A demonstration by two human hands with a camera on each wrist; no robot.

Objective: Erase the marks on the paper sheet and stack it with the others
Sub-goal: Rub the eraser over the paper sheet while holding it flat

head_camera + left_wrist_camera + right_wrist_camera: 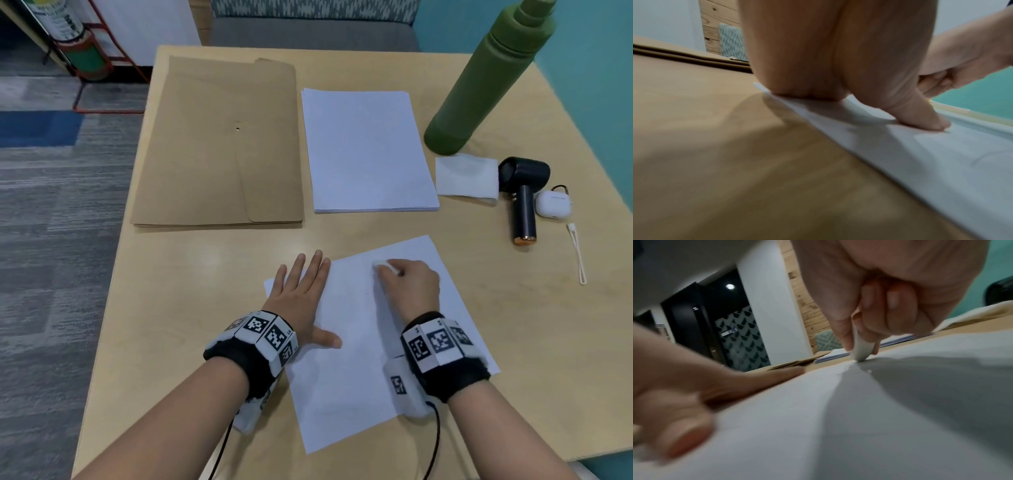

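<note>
A single white paper sheet (356, 346) lies tilted on the near part of the wooden table. My left hand (301, 291) rests flat on its left edge with fingers spread and straight, the thumb (920, 116) pressing the sheet (941, 162). My right hand (407, 281) pinches a white eraser (380, 263) and holds its tip (861, 353) against the upper part of the sheet (818, 418). Small eraser crumbs lie by the tip. A stack of white sheets (366, 150) sits farther back at the table's middle.
A brown envelope folder (219, 144) lies left of the stack. A tall green bottle (486, 82), a folded white tissue (466, 178), a dark handheld fan (522, 195), a white earbud case (553, 204) and a thin white strap (577, 253) occupy the right side. The table's left edge borders carpet.
</note>
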